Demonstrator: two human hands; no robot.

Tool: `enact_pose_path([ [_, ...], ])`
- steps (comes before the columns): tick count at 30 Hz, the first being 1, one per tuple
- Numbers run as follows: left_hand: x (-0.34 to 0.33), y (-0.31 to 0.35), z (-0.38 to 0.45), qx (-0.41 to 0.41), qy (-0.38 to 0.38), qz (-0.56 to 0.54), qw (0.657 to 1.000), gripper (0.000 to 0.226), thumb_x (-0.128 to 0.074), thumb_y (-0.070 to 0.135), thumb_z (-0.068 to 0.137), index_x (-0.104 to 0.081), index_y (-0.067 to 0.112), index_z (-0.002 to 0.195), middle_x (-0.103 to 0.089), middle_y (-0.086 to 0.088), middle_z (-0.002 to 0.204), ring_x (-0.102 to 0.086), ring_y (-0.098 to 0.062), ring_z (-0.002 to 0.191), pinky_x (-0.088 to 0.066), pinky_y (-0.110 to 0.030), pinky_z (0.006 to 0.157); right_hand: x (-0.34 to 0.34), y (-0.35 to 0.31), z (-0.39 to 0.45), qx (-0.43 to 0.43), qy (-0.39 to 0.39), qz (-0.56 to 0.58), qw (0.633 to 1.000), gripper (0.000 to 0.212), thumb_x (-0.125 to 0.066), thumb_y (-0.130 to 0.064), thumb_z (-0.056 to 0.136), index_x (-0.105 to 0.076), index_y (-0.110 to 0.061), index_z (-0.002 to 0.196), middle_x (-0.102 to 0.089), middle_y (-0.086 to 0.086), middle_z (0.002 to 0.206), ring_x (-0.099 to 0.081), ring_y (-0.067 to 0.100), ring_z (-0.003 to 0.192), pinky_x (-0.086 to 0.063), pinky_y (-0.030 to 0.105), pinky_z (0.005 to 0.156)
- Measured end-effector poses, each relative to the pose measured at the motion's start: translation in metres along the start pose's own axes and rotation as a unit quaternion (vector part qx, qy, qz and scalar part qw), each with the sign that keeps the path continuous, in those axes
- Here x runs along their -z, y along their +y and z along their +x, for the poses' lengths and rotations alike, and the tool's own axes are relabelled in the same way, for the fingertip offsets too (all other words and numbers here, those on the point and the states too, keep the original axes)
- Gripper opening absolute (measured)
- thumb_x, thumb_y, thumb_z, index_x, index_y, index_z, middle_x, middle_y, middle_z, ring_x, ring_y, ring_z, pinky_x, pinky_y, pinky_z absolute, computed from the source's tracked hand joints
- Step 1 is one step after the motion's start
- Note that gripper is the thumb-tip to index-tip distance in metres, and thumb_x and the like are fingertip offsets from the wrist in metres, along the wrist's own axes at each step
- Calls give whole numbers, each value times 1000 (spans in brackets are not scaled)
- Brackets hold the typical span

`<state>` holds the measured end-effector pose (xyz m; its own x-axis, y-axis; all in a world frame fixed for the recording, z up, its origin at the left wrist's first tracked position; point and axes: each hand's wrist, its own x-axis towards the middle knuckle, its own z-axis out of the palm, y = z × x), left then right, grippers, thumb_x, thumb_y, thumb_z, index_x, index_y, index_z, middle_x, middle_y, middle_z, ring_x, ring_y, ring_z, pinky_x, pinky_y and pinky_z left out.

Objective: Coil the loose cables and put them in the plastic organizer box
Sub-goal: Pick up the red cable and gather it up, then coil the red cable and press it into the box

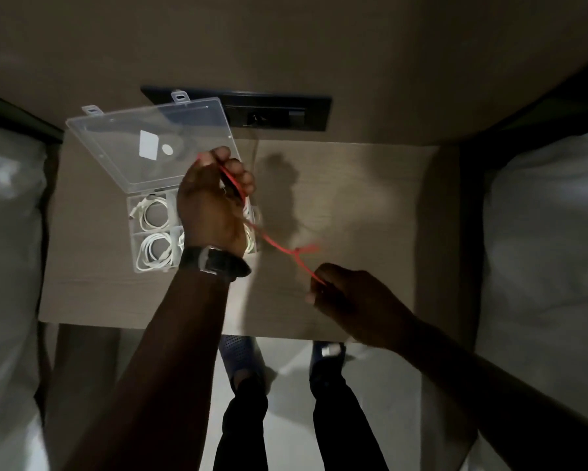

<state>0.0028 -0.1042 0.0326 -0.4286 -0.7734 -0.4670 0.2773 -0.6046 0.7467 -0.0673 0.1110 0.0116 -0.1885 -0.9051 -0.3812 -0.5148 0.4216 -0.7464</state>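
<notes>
A red cable (279,247) stretches between both hands above the table. My left hand (211,202), with a dark watch on its wrist, is raised over the organizer box and grips loops of the red cable between its fingers. Lower and to the right, my right hand (347,297) pinches the cable's other end. The clear plastic organizer box (136,232) lies on the table's left part with its lid (149,144) tilted open. Coiled white cables (154,251) fill its visible compartments; my left hand hides the box's right side.
The small wooden table (353,205) stands between two beds with white bedding (540,249). A dark socket panel (272,112) sits on the wall behind, with a thin wire hanging from it. My feet in blue slippers (238,351) show below the table's front edge.
</notes>
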Motion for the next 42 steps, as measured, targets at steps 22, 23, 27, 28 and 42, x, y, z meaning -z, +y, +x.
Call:
enact_pose_path([
  [22,16,-1,-14,21,-77,164,983,23,-36,7,102,-54,7,88,-56,-9,74,-56,-18,65,-46,-30,65,-12,-34,0,42,-68,-10,997,13,-45,-35,103,-52,-25,107,-70,0,90,-67,18,75,-38,25,61],
  [23,21,-6,-22,29,-119,265,957,22,-36,3,102,-53,5,88,-55,-12,75,-57,-20,65,-46,-31,66,3,-36,0,52,-57,-4,997,15,-42,-37,103,-52,-27,106,-68,-2,88,-65,15,74,-40,27,60],
  [27,35,-24,-68,129,-285,399,862,29,-40,17,103,-60,-2,93,-52,-9,63,-50,-10,51,-43,-20,52,63,-22,18,58,46,15,997,23,-44,-48,96,-61,-33,98,-63,-9,75,-60,8,67,-51,30,61],
  [28,35,-24,-77,157,-291,352,876,33,-41,24,102,-62,3,89,-47,-7,59,-43,-9,47,-38,-19,48,69,-18,22,49,52,57,996,21,-50,-47,92,-65,-32,97,-65,-10,74,-62,7,67,-51,26,61],
  [42,58,-3,-81,219,-129,-206,945,53,-29,52,99,-43,18,62,-32,8,38,-27,-4,28,-22,-15,32,-35,-72,43,-171,96,552,810,23,-52,1,96,-71,3,109,-69,22,90,-61,24,80,-46,36,74],
])
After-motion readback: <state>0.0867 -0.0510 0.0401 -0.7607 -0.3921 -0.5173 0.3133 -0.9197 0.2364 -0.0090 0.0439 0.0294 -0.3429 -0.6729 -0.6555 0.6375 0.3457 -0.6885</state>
